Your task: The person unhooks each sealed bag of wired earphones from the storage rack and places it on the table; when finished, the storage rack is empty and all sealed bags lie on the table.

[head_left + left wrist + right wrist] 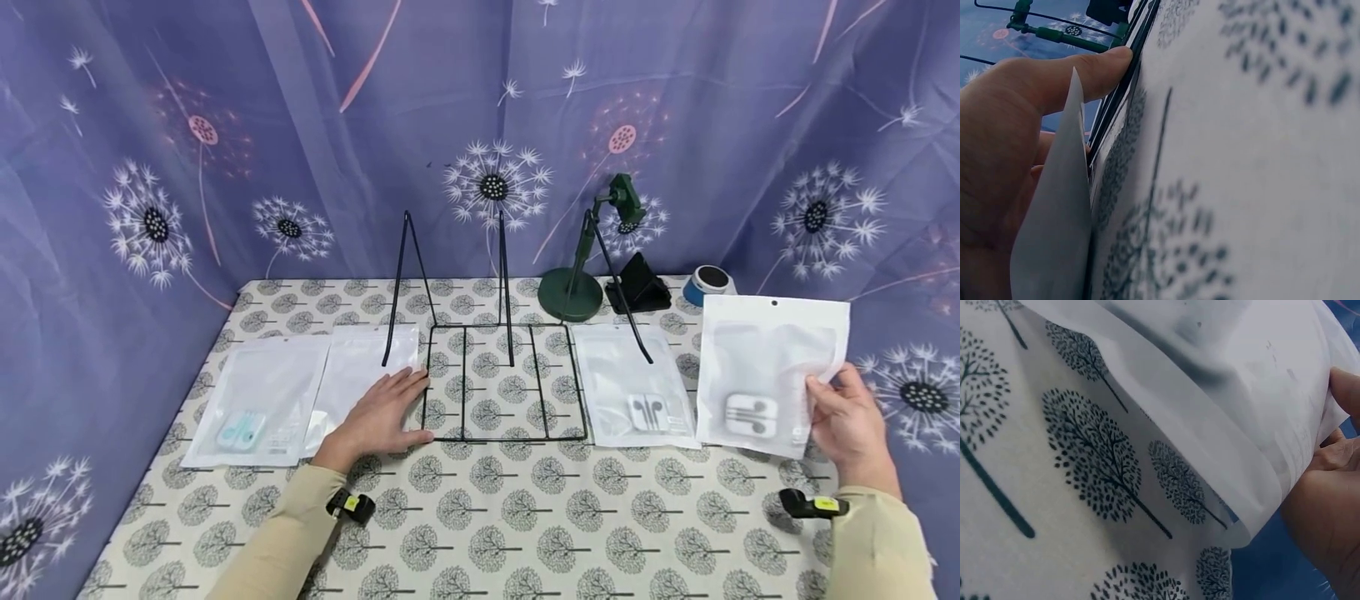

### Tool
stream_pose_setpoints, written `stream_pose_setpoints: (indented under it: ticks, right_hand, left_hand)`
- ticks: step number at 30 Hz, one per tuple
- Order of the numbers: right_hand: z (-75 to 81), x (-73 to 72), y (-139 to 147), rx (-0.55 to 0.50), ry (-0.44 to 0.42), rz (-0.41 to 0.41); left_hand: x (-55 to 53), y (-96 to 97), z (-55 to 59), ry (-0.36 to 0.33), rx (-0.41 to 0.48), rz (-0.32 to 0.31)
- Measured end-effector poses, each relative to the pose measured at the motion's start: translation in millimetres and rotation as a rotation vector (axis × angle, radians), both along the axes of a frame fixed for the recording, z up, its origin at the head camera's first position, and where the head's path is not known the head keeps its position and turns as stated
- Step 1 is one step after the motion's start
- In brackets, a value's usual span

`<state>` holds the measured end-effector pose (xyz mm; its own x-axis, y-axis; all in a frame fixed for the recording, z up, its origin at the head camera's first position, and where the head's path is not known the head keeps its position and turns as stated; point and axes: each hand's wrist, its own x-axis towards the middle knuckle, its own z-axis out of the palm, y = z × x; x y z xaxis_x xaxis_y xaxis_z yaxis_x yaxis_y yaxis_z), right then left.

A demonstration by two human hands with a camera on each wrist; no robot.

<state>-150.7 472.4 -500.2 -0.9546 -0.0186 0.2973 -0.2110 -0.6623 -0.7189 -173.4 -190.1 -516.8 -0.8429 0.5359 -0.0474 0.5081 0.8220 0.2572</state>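
Note:
At the table's right edge my right hand (855,421) pinches the side of a white zip pouch (772,358) with earphones in a case showing through it. The right wrist view has this pouch (1260,437) bent, its lower edge lifted off the cloth. My left hand (382,412) lies with fingers extended against the left side of a black wire rack (463,383); in the left wrist view the thumb (1104,69) touches its dark wire. Partly under the left hand is a second pouch (367,358). Another pouch (615,367) with earphones lies right of the rack.
A pouch (255,392) with a teal earphone case lies at far left. Behind the rack's right side stand a green stand (570,296), a black phone holder (637,283) and a blue round jar-like object (705,285). Three bent rack prongs (506,283) rise upward.

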Motion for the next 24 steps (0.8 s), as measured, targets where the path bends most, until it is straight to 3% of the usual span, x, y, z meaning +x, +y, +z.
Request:
stream_pose_setpoints:
  ticks: [8,19,24]
  right_hand:
    - [-3.6,-3.3,11,0.068,-0.106,-0.024]
    - [-8.8,-12.1,21,0.199,-0.232,0.043]
    - [-11.3,-16.8,20,0.300,-0.285,-0.004]
  left_hand:
    - [-2.5,0.4,0.0,0.010,0.001,-0.010]
    - [-0.9,-0.3,-0.3,-0.001,0.009,-0.008]
    - [-0.6,-0.7,-1.2,0.009,0.009,-0.008]
